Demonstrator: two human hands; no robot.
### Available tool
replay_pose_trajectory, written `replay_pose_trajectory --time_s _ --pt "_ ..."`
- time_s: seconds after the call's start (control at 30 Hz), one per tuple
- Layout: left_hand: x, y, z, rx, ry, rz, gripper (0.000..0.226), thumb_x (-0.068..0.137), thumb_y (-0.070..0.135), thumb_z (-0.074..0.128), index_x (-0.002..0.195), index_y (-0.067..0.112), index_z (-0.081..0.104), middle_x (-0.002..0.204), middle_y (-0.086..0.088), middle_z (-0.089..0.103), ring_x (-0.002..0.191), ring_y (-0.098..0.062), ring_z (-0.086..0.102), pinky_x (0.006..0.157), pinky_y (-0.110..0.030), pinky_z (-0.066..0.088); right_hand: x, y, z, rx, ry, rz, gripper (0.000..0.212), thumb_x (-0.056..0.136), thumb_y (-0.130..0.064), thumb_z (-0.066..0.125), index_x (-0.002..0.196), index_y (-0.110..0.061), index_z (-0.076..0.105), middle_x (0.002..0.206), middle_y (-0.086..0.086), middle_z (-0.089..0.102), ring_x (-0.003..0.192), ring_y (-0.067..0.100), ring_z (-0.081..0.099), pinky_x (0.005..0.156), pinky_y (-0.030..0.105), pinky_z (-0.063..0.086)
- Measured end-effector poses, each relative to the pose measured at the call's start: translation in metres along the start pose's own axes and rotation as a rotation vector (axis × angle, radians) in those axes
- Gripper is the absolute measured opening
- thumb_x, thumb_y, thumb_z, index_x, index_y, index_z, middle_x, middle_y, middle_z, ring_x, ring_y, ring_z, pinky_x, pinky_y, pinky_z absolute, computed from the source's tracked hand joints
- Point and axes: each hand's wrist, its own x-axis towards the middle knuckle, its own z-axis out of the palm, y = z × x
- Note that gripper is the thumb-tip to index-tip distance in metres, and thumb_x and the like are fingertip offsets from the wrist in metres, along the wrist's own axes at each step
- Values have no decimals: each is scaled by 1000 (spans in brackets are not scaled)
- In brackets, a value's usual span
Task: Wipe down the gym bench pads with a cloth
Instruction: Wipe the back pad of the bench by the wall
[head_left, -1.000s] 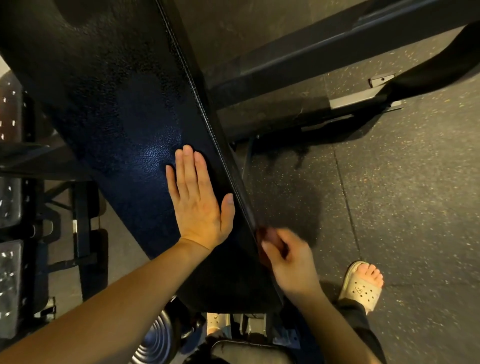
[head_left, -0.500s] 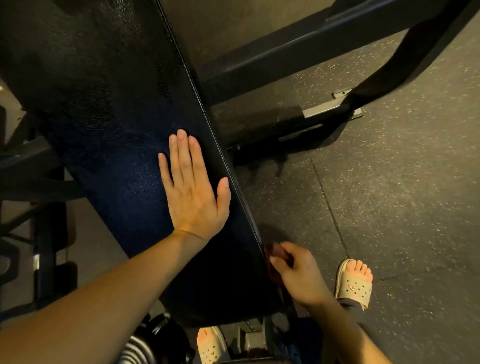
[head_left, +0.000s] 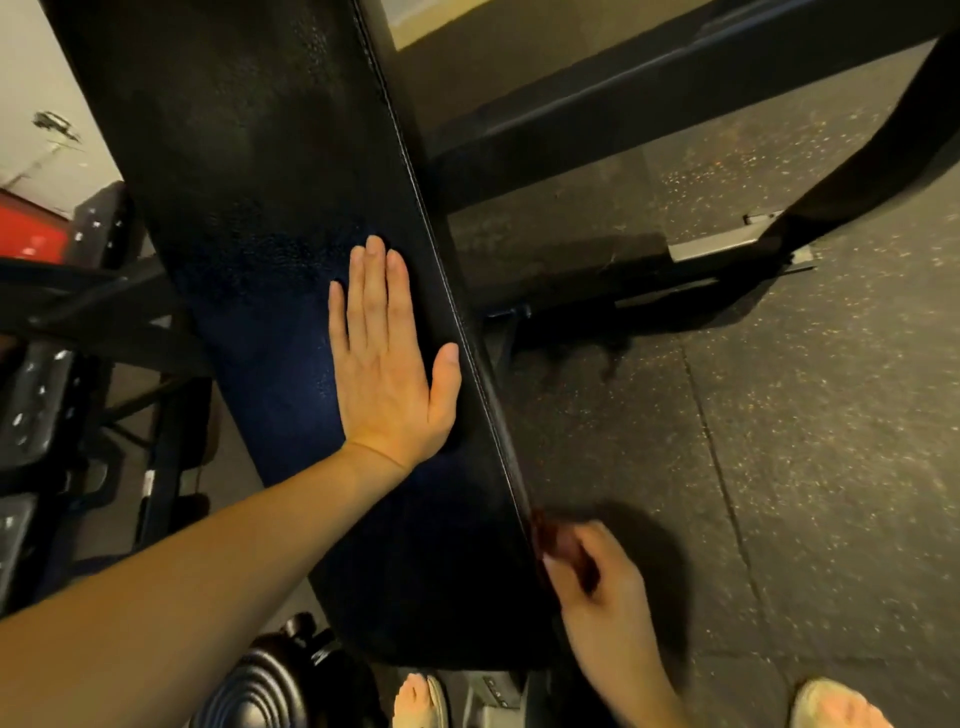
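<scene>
**A:** How far along was the wiping?

**B:** Hard to call. The long black textured vinyl bench pad (head_left: 270, 208) had a bluish sheen around its middle, which I judged might be dampness from wiping. Its upper stretch looked dull, and I couldn't tell whether that part was done.

**A:** And the cloth?

**B:** The small dark red cloth (head_left: 553, 535) was against the pad's right side edge, near the lower end, bunched in the curled fingers of the right hand (head_left: 602, 587). It looked like edge work, with other pads possibly left to do.

**A:** The left hand?

**B:** The left hand (head_left: 387, 358) lay flat on the pad, fingers straight, holding nothing.

**A:** Any bucket or bottle?

**B:** No container showed, only the speckled dark rubber floor (head_left: 779, 467) alongside.
</scene>
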Motion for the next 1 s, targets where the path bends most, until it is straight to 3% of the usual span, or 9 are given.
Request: replay_pose_trajectory --time_s 0.07,0.17,0.27,0.47,0.57,0.7,0.8,0.9,1.0 --pt "0 2 2 19 15 0 77 102 44 29 159 -7 18 168 -25 14 158 -36 10 126 -58 14 14 -11 1 2 -1 -84 21 96 -16 64 98 -37 66 100 -18 66 95 -2 65 90 32 56" --pt "-1 1 2 44 36 -1 77 102 43 29 159 -6 18 169 -23 14 158 -35 10 126 -57 13 69 -70 3 35 51 -367 14 97 -18 63 103 -30 66 98 -13 64 95 2 64 87 26 54" --pt "-2 2 2 50 53 3 76 101 43 31 160 -4 17 169 -22 13 159 -34 9 127 -55 12 95 -86 5 102 72 -495 10 98 -18 62 104 -25 66 99 -10 63 94 4 63 86 26 53" --pt "-4 4 5 32 88 -4 74 102 40 32 160 -4 18 169 -22 14 158 -34 10 128 -53 10 -1 46 -6 -157 -97 -239 22 97 -21 62 99 -43 61 102 -22 63 106 -9 57 100 30 50" --pt "-6 4 7 31 95 -1 73 103 40 31 160 -3 18 169 -22 15 158 -34 10 127 -53 11 32 17 0 -123 -42 -399 16 97 -24 54 98 -38 61 101 -16 61 101 -2 59 92 25 51" --pt "-6 4 7 28 109 1 72 103 38 32 161 -2 18 169 -21 15 159 -32 10 128 -51 9 94 -51 3 -78 96 -564 19 96 -12 59 98 -31 61 100 -14 59 97 1 58 89 20 47" --pt "-7 4 8 24 118 -5 71 102 36 35 161 -1 19 169 -20 15 159 -32 11 129 -49 7 65 -9 3 -32 13 -542 14 97 -19 56 102 -29 64 102 -14 61 101 1 60 90 23 50" --pt "-8 5 8 16 131 -9 71 103 36 36 161 -1 20 169 -20 16 158 -33 12 129 -49 8 11 61 -6 -150 -144 -415 18 96 -31 50 105 -35 64 105 -17 62 106 1 61 95 28 52" --pt "-8 5 9 17 137 3 70 103 36 35 161 -1 20 169 -21 17 158 -33 13 128 -51 10 23 51 -10 -203 -152 -429 21 97 -19 52 95 -38 61 101 -19 59 102 -2 59 90 23 51"
